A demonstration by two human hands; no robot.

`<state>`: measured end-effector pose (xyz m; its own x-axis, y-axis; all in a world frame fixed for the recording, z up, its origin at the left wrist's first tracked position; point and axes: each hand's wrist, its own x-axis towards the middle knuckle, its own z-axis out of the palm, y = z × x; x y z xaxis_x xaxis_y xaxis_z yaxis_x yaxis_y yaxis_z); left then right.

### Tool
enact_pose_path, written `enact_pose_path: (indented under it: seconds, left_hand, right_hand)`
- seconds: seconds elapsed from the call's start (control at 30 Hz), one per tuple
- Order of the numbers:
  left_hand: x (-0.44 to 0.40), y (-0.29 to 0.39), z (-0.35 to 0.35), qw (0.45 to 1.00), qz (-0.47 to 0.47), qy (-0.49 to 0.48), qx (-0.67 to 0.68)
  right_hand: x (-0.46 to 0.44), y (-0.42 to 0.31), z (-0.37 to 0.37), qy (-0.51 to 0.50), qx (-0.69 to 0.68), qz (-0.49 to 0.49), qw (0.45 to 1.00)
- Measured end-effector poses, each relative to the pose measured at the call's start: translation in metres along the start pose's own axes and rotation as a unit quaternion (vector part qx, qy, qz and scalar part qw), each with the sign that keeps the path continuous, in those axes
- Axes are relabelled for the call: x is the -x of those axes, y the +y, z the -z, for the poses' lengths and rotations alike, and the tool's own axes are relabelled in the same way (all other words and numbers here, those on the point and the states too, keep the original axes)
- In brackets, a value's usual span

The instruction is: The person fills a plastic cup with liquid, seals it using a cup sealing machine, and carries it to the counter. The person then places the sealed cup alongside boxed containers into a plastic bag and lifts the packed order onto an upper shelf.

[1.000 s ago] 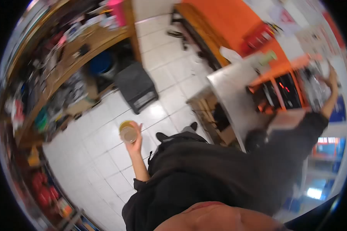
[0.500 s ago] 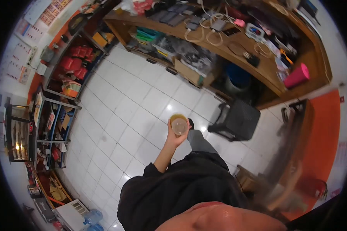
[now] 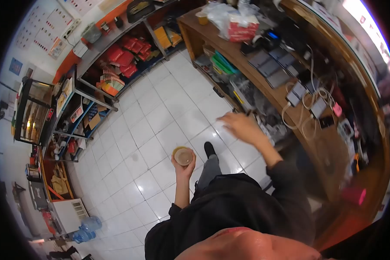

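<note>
My left hand [image 3: 185, 170] is wrapped round a plastic cup [image 3: 184, 157], seen from above near the middle of the head view. The cup has a pale, cloudy top and a yellowish side. My right hand [image 3: 240, 126] is raised in front of me to the right, with nothing in it. Its fingers stretch out to the left, apart and slightly blurred. It hangs above the white floor, close to the lower shelf of the wooden counter.
On the right, the wooden counter [image 3: 264, 93] carries phones, tangled white cables [image 3: 318, 96] and a red-and-white box [image 3: 242, 30]. Metal shelves [image 3: 80, 89] with red packets [image 3: 121, 56] line the left wall. Blue water bottles [image 3: 86, 229] stand at lower left. White floor tiles [image 3: 154, 130] lie ahead.
My right hand has come into clear view, reaching forward. The view has turned and moved toward the counter's far end; the black stool is out of sight. The cup stays in my left hand.
</note>
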<state>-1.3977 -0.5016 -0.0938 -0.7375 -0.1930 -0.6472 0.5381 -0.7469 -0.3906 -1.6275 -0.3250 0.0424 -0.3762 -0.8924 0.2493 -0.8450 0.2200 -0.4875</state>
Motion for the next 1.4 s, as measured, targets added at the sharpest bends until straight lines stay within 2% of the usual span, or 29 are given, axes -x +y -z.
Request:
enact_pose_path:
  seconds: [0.03,0.13,0.17,0.23,0.27,0.33,0.37,0.43,0.5,0.57,0.63,0.67,0.73,0.83,0.87,0.9,1.03,1.17,1.23,1.27,1.3,1.33,1.37,1.4]
  left_hand:
    - [-0.016,0.023,-0.010,1.000,-0.018,0.020,0.005]
    - [-0.067,0.072,-0.058,0.996,-0.055,0.076,0.011]
    - [-0.084,0.073,-0.081,0.995,-0.055,0.076,0.015]
    - [-0.108,0.061,-0.141,0.995,-0.054,0.077,0.022]
    - [-0.124,0.056,-0.172,0.998,-0.041,0.047,0.003]
    - [-0.148,0.035,-0.237,1.000,0.007,-0.006,-0.002]
    - [-0.172,0.034,-0.258,1.000,0.009,-0.005,-0.003]
    - [-0.224,0.035,-0.299,0.999,0.005,-0.021,-0.042]
    - [-0.274,0.037,-0.333,0.999,0.009,-0.039,-0.032]
    - [-0.312,0.042,-0.351,1.000,0.013,-0.008,0.004]
    - [-0.353,0.036,-0.376,0.999,0.026,-0.004,0.022]
    - [-0.366,0.033,-0.384,0.999,0.017,0.004,0.044]
    - [-0.372,0.035,-0.406,0.998,-0.016,0.016,0.062]
    - [-0.393,0.045,-0.440,0.994,-0.005,0.061,0.089]
    - [-0.401,0.048,-0.452,0.994,-0.007,0.062,0.088]
    - [-0.407,0.053,-0.463,0.995,-0.024,0.061,0.078]
    - [-0.451,0.092,-0.503,0.993,-0.065,0.066,0.070]
    - [-0.506,0.131,-0.555,0.992,-0.046,0.116,0.012]
    - [-0.531,0.145,-0.590,0.988,-0.025,0.149,0.005]
    - [-0.543,0.147,-0.610,0.990,-0.024,0.133,-0.033]
    - [-0.555,0.151,-0.630,0.990,-0.023,0.118,-0.073]
    - [-0.571,0.157,-0.645,0.990,-0.017,0.107,-0.087]
    - [-0.587,0.162,-0.660,0.990,-0.012,0.096,-0.107]
    - [-0.600,0.167,-0.674,0.988,-0.006,0.088,-0.128]
  right_hand:
    - [-0.034,-0.009,-0.007,-0.030,-0.068,0.017,0.997]
    - [-0.101,0.025,-0.025,-0.007,-0.168,-0.013,0.986]
    - [-0.117,0.044,-0.029,-0.006,-0.166,-0.016,0.986]
    - [-0.132,0.091,-0.030,0.034,-0.007,-0.078,0.996]
    - [-0.137,0.111,-0.028,0.026,-0.003,-0.083,0.996]
    - [-0.148,0.146,-0.021,0.019,-0.069,-0.200,0.977]
    - [-0.159,0.162,-0.015,0.019,-0.069,-0.202,0.977]
    - [-0.188,0.195,-0.005,0.005,-0.058,-0.277,0.959]
    - [-0.232,0.240,-0.006,0.034,-0.085,-0.279,0.956]
    - [-0.274,0.293,-0.018,0.141,-0.164,-0.237,0.947]
    - [-0.339,0.331,-0.018,0.164,-0.237,-0.263,0.921]
    - [-0.374,0.358,-0.027,0.210,-0.244,-0.211,0.923]
    - [-0.440,0.419,-0.063,0.243,-0.299,-0.226,0.895]
    - [-0.539,0.472,-0.086,0.251,-0.239,-0.278,0.896]
    - [-0.571,0.492,-0.101,0.360,-0.129,-0.267,0.885]
    - [-0.596,0.509,-0.110,0.462,-0.015,-0.250,0.851]
    - [-0.662,0.547,-0.116,0.464,-0.060,-0.304,0.830]
    - [-0.653,0.534,-0.102,0.457,-0.113,-0.281,0.836]
    - [-0.642,0.511,-0.071,0.347,-0.113,-0.267,0.892]
    - [-0.638,0.504,-0.049,0.352,-0.107,-0.273,0.889]
    - [-0.632,0.494,-0.027,0.196,-0.030,-0.317,0.927]
    - [-0.629,0.480,-0.011,0.031,0.043,-0.358,0.932]
    - [-0.634,0.464,0.006,0.029,0.041,-0.378,0.924]
    - [-0.644,0.455,0.023,-0.176,0.099,-0.406,0.891]
